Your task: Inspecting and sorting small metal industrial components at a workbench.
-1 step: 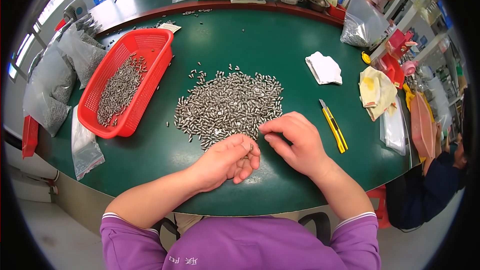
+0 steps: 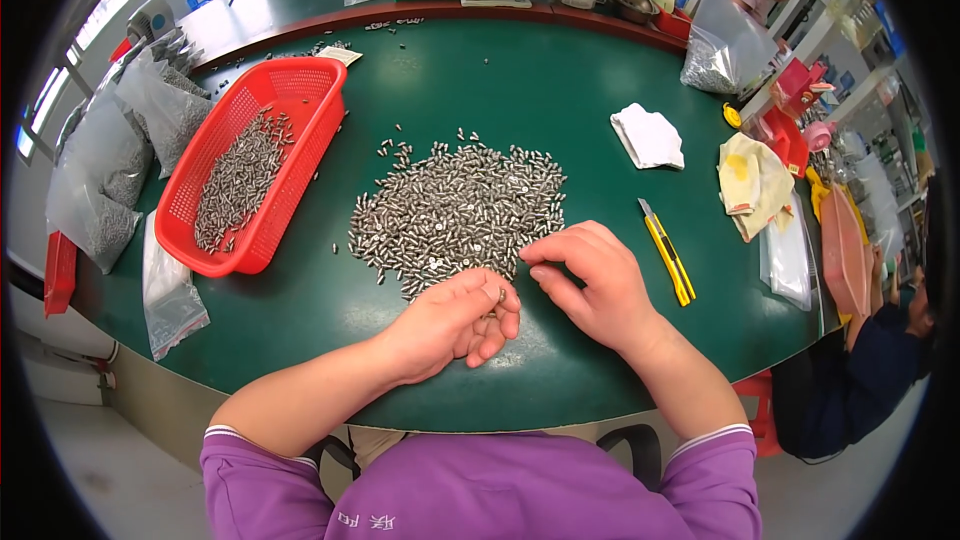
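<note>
A broad heap of small silvery metal pieces (image 2: pixel 455 205), short and rounded, lies on the green tabletop in front of me. At its near edge my left hand (image 2: pixel 460 320) is turned partly palm up with fingers curled. Between its thumb and forefinger shows a small metal piece (image 2: pixel 502 295). My right hand (image 2: pixel 592 285) hovers at the heap's near right edge, thumb and forefinger a little apart, their tips close to the nearest pieces. I make out nothing between them; its other fingers are mostly hidden.
Left of the heap stands a red perforated basket (image 2: pixel 330 105) holding similar pieces, beside filled plastic bags (image 2: pixel 100 160). To the right lie a yellow utility knife (image 2: pixel 668 255), a white cloth (image 2: pixel 648 137) and a stained glove (image 2: pixel 752 183). A person (image 2: pixel 850 380) sits at far right.
</note>
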### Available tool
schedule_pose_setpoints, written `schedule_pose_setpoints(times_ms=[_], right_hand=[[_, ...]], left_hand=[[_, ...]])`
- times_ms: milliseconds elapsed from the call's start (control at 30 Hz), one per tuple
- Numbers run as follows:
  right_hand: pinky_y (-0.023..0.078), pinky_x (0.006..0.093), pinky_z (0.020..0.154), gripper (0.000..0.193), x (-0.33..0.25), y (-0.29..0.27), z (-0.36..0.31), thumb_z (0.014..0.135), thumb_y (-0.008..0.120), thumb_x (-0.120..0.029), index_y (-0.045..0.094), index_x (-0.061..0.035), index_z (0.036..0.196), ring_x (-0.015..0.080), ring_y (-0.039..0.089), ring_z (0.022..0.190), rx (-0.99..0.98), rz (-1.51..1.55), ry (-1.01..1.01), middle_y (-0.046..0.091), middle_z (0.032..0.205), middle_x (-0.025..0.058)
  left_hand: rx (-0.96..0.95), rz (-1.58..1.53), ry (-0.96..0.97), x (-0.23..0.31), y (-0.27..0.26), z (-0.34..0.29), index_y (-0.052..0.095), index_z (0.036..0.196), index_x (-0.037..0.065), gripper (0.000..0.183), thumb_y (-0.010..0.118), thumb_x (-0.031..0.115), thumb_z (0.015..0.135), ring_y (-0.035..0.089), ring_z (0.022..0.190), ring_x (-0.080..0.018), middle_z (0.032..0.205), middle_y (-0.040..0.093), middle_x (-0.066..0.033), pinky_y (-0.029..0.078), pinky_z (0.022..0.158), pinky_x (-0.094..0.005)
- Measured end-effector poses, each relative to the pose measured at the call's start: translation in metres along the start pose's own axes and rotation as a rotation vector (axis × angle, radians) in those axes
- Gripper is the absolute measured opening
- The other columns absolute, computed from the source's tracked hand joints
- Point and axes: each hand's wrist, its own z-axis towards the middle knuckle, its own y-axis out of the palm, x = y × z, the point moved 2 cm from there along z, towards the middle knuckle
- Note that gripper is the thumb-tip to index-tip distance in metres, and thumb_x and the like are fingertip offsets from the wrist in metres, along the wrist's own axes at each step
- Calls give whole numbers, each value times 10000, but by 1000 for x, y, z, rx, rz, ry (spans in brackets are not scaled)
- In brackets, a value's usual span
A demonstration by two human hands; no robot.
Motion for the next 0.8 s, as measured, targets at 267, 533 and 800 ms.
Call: schedule_pose_setpoints(times_ms=[267, 533, 800], right_hand=[[432, 350, 720, 123, 3, 3, -3, 695, 656, -89, 606, -115, 804, 231, 514, 833, -209, -54, 10, 534, 825, 15], [413, 349, 742, 117, 1, 3, -3, 705, 652, -132, 595, -138, 808, 214, 500, 834, -286, -148, -40, 510, 830, 10], [412, 353, 743, 138, 2, 5, -4, 705, 654, -137, 559, -108, 801, 223, 497, 843, -289, -217, -113, 503, 833, 23]], left_hand=[[60, -39, 77, 3, -3, 1, 495, 993, 36, 276, 328, 251, 950, 459, 584, -116, 823, 538, -95, 363, 479, -218], [85, -94, 113, 1, -6, 2, 493, 991, 43, 235, 358, 230, 944, 434, 578, -114, 823, 539, -94, 338, 472, -217], [85, -82, 107, 3, -4, 2, 493, 984, 51, 218, 371, 228, 945, 435, 572, -105, 817, 538, -81, 342, 469, -210]])
